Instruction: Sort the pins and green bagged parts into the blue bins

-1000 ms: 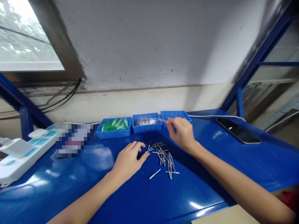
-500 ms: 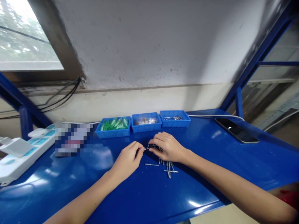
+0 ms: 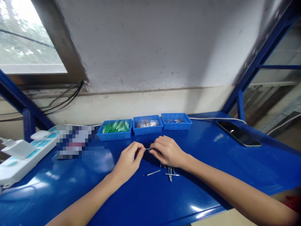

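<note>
A metal pin [image 3: 148, 148] was pinched by the left hand [image 3: 129, 158], fingertips shut, at two o'clock. The right hand [image 3: 168, 151] was half curled, its grip hidden; loose pins [image 3: 170, 174] were spread at its six o'clock.

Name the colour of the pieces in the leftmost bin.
The pieces are green; head view.

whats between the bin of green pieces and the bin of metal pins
A blue bin holding clear plastic, as the head view shows.
</note>
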### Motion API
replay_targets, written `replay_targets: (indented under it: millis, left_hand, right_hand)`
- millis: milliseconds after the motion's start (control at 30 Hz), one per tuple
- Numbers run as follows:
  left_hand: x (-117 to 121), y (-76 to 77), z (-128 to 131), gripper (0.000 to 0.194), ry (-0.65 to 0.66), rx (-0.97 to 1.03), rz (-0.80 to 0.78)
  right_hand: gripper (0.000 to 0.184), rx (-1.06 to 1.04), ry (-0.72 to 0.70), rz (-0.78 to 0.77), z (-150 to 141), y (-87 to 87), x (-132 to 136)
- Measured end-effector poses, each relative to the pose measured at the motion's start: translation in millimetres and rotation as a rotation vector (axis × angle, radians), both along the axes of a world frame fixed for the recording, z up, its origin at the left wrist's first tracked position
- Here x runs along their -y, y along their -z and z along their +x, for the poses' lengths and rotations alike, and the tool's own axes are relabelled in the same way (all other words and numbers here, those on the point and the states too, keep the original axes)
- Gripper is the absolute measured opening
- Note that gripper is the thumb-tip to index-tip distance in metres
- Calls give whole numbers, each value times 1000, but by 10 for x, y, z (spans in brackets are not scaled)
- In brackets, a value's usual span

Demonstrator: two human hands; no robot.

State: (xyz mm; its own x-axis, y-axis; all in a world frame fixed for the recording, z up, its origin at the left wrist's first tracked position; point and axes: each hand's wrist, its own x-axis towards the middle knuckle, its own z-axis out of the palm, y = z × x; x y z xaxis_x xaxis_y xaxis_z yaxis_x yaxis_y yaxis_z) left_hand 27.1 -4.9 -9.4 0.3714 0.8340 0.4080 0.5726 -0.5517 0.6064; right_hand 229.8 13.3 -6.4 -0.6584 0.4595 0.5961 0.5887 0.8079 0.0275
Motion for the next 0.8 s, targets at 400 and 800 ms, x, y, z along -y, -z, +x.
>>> replay_targets:
  millis: [400, 800]
  left_hand:
    - [-206, 60, 119, 19, -45, -423, 105]
    - [-133, 31, -2, 20, -87, -216, 14]
  right_hand:
    - [31, -189, 535, 251, 551, -191, -397]
    - [27, 32, 60, -42, 119, 13, -143]
